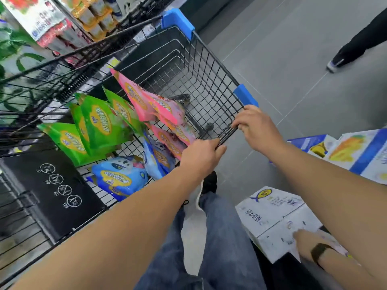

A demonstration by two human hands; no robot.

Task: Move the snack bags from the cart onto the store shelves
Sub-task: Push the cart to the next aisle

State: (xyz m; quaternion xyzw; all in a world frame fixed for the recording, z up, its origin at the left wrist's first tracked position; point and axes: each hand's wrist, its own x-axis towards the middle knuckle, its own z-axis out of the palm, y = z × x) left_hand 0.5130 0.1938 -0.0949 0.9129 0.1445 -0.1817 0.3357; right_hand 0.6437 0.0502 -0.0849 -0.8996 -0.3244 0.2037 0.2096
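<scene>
1. The left hand [201, 155] curls its fingers over the side rim of the wire cart [209, 88], gripping the wire near the frame's centre.
2. The right hand [256, 126] grips the same rim further along, toward 2 o'clock from the left hand, just below a blue corner guard [245, 95].
3. The snack bags sit inside the cart at 9 to 10 o'clock from the left hand: green bags [94, 126] leaning together, pink bags [155, 107] tilted against the wire side, and blue bags [121, 176] lowest; the left hand covers part of one pink bag.
4. A black flap with round symbols [56, 191] lies at 8 o'clock; its left edge is cut off.
5. Store shelves [62, 24] at 11 o'clock are blurred; their goods cannot be read.
6. Printed cartons [278, 218] at 4 o'clock are partly hidden by the right forearm, and another person's wrist with a dark band [319, 253] crosses them.
</scene>
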